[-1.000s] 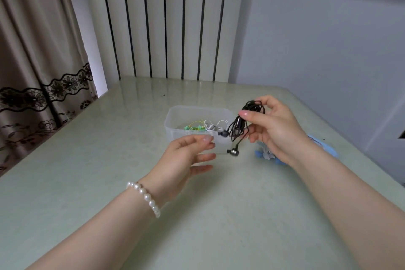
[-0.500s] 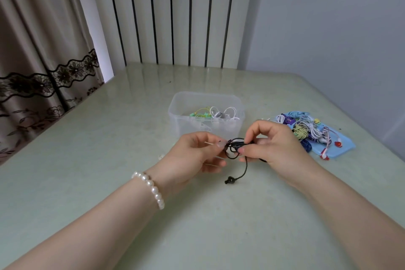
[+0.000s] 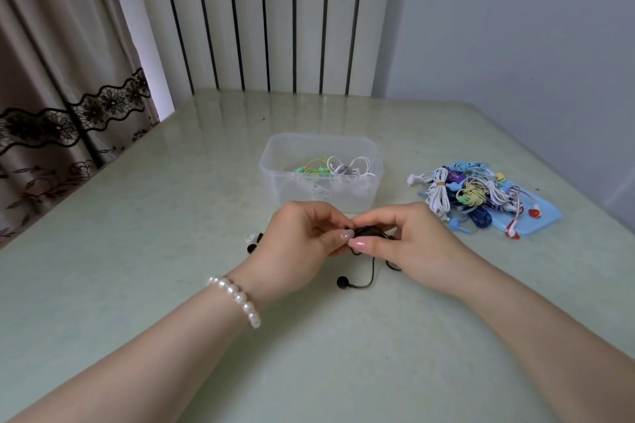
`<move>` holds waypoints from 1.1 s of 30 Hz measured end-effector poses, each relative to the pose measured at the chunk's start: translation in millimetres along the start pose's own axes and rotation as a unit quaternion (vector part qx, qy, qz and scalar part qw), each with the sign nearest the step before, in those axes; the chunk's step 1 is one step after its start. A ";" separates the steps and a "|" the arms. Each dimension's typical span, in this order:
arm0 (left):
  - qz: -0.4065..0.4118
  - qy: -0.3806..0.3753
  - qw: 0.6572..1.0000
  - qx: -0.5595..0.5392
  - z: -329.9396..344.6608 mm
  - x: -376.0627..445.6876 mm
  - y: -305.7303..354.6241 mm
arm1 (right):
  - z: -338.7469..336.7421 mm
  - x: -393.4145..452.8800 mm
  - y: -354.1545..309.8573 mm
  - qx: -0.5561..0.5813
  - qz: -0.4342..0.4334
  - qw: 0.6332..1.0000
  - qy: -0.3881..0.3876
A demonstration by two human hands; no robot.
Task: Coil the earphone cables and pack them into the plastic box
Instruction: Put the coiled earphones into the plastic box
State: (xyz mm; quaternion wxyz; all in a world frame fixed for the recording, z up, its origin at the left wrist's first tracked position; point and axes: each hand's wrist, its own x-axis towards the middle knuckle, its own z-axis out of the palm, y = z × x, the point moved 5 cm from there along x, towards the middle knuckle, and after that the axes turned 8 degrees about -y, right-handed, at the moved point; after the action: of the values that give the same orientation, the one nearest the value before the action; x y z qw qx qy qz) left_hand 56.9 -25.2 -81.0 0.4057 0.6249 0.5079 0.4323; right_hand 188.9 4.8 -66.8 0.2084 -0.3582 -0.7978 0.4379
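A coiled black earphone cable is held low over the table, just in front of the clear plastic box. My left hand pinches its left side and my right hand pinches its right side, thumbs meeting over the bundle. One black earbud on a short length of cable trails onto the table below my hands. Most of the coil is hidden by my fingers. The box holds green-yellow and white earphones.
A pile of several coloured earphones lies on a blue sheet to the right of the box. Small black and white bits lie left of my left hand. A curtain hangs at left, and walls stand behind and to the right.
My hands came down from in front of the box to just above the table. The left hand, held open earlier, now pinches the black cable. The hanging earbud now lies on the table.
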 end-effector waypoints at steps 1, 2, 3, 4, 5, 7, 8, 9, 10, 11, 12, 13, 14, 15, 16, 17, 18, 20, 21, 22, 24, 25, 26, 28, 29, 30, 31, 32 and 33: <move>0.014 0.007 0.999 0.038 -0.7 -0.1 0.6 | -0.3 1.0 1.3 -0.011 0.010 1.000 0.007; 0.027 0.015 0.997 0.064 -1.5 -0.3 1.5 | -1.3 1.3 2.8 -0.021 0.020 1.000 0.012; 0.040 0.022 0.996 0.081 -2.3 -0.7 3.0 | -1.9 1.1 3.1 -0.023 0.027 0.999 0.007; 0.053 0.028 0.994 0.093 -2.9 -0.8 5.1 | -2.1 0.5 2.8 -0.017 0.031 0.999 -0.004; 0.068 0.033 0.992 0.102 -3.6 -0.9 7.3 | -1.8 -0.4 1.7 -0.003 0.034 0.999 -0.021; 0.098 0.035 0.990 0.093 -3.9 -1.4 11.8 | -0.2 -2.1 -0.1 0.054 0.041 0.996 -0.051; 0.112 0.037 0.990 0.076 -4.1 -2.1 13.5 | 0.5 -2.0 0.0 0.091 0.046 0.993 -0.061; 0.127 0.037 0.990 0.053 -4.3 -3.0 15.4 | 0.3 -2.0 0.5 0.127 0.055 0.988 -0.064; 0.138 0.038 0.989 0.033 -4.4 -3.6 16.5 | -0.4 -1.3 2.2 0.159 0.064 0.983 -0.060; 0.148 0.040 0.988 0.025 -4.2 -4.4 17.7 | -1.6 -0.5 4.1 0.183 0.073 0.979 -0.052; 0.157 0.043 0.986 0.031 -3.8 -4.9 18.0 | -2.5 -0.3 5.1 0.195 0.080 0.977 -0.042; 0.164 0.044 0.984 0.045 -3.4 -5.1 18.0 | -2.4 -0.7 5.0 0.195 0.084 0.977 -0.036; 0.168 0.045 0.983 0.058 -2.8 -5.0 18.2 | -1.6 -1.2 4.9 0.194 0.086 0.977 -0.032; 0.170 0.047 0.982 0.065 -2.7 -4.9 18.2 | -0.8 -1.7 4.0 0.199 0.082 0.976 -0.030; 0.172 0.050 0.982 0.065 -2.7 -5.0 18.9 | 0.1 -1.9 3.2 0.206 0.077 0.975 -0.032; 0.177 0.056 0.981 0.064 -3.4 -5.2 19.9 | 0.7 -2.0 2.2 0.211 0.071 0.974 -0.035; 0.182 0.063 0.979 0.067 -4.1 -5.6 21.4 | 0.7 -2.3 0.9 0.214 0.067 0.974 -0.036; 0.191 0.073 0.976 0.079 -5.4 -6.7 24.5 | -1.0 -2.4 0.0 0.222 0.063 0.973 -0.027; 0.192 0.070 0.975 0.083 -5.7 -7.0 25.4 | -1.9 -2.2 0.1 0.227 0.062 0.972 -0.021; 0.190 0.064 0.976 0.083 -5.8 -7.3 26.1 | -2.7 -1.9 0.5 0.230 0.060 0.971 -0.015; 0.175 0.053 0.980 0.083 -8.5 -6.9 27.3 | -5.0 -1.8 0.2 0.228 0.056 0.972 -0.005; 0.160 0.055 0.982 0.086 -12.4 -6.1 27.8 | -7.0 -1.7 0.2 0.225 0.054 0.973 0.003; 0.139 0.061 0.985 0.087 -17.9 -3.7 27.8 | -10.3 -2.1 -0.1 0.225 0.051 0.973 0.016; 0.077 0.076 0.991 0.077 -33.6 0.6 24.6 | -17.8 -2.7 -0.7 0.235 0.035 0.970 0.053; 0.044 0.084 0.993 0.068 -42.4 2.4 21.3 | -22.7 -3.2 -1.2 0.237 0.019 0.968 0.077; 0.015 0.089 0.994 0.061 -50.7 3.8 17.4 | -27.5 -3.8 -2.1 0.235 0.001 0.967 0.102; -0.009 0.091 0.994 0.062 -58.4 4.7 13.2 | -31.7 -4.2 -2.9 0.230 -0.018 0.965 0.124; -0.027 0.093 0.993 0.071 -64.6 4.9 9.9 | -35.3 -4.8 -3.9 0.225 -0.034 0.964 0.140; -0.039 0.095 0.991 0.088 -70.1 5.2 6.2 | -37.9 -5.0 -4.7 0.216 -0.047 0.964 0.150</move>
State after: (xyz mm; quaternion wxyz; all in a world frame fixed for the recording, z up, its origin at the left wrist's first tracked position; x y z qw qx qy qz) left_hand -7.6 -16.3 -53.7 0.3156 0.5941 0.6043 0.4270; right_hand 214.9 20.2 -42.8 0.4185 -0.3289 -0.6598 0.5304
